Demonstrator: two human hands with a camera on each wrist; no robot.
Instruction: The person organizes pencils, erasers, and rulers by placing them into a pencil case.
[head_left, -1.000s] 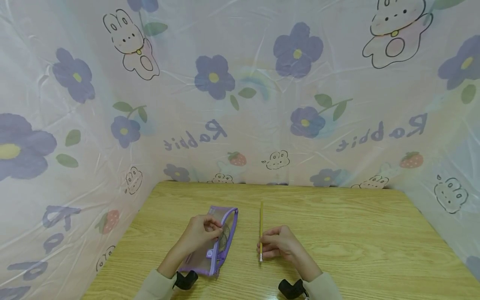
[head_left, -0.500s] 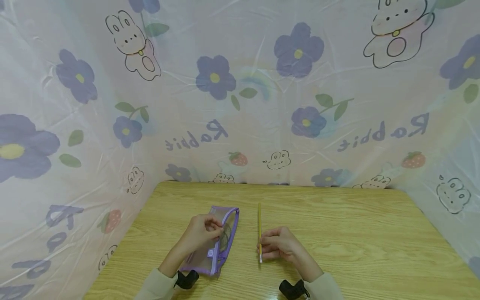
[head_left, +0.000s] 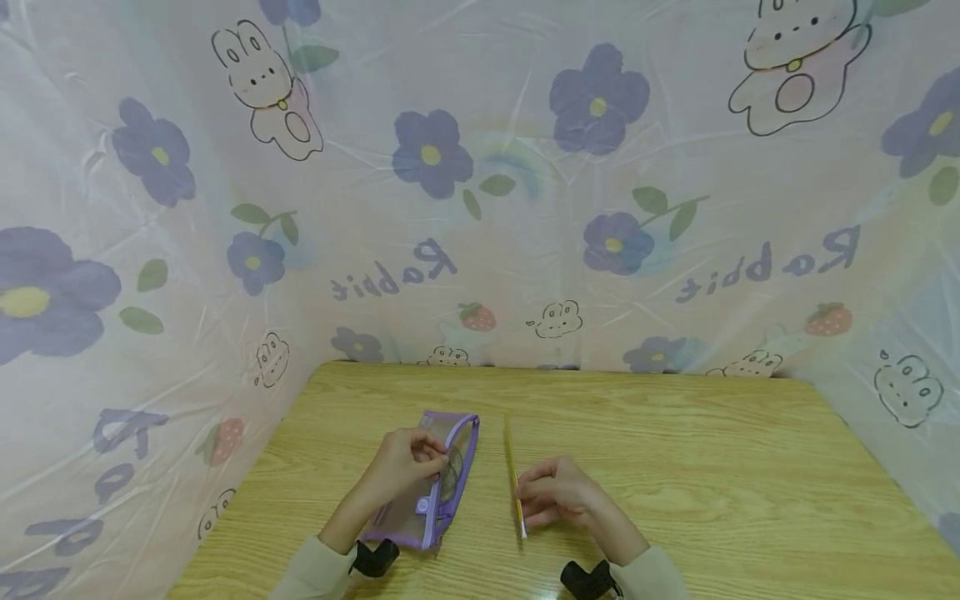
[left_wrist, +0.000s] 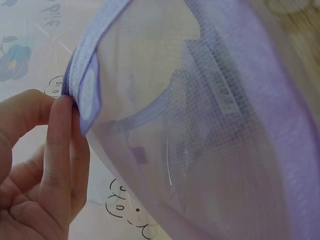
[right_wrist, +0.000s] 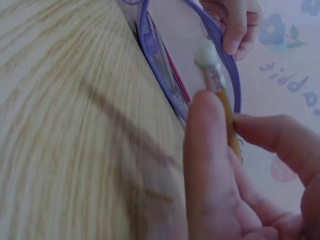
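Observation:
A purple-trimmed mesh pencil case (head_left: 401, 521) lies on the table at left of centre, its zipper side gaping towards the right. My left hand (head_left: 405, 458) pinches the case's zipper edge between thumb and fingers, lifting it, as the left wrist view shows. Through the opening in the right wrist view, a thin red item (right_wrist: 176, 75) shows inside the case. My right hand (head_left: 562, 496) holds a yellow pencil (head_left: 512, 462) near its white eraser end, just right of the case and apart from it. The pencil's far end leans away and slightly left.
The wood-grain table (head_left: 712, 467) extends to the right of both hands. A curtain (head_left: 510, 208) printed with rabbits and flowers closes off the back and both sides. Black wrist devices (head_left: 375, 557) sit at both cuffs.
The pencil has tilted, its far end swinging left towards the case, while the right hand's fingers shifted on it. The left hand and pencil case stay nearly still.

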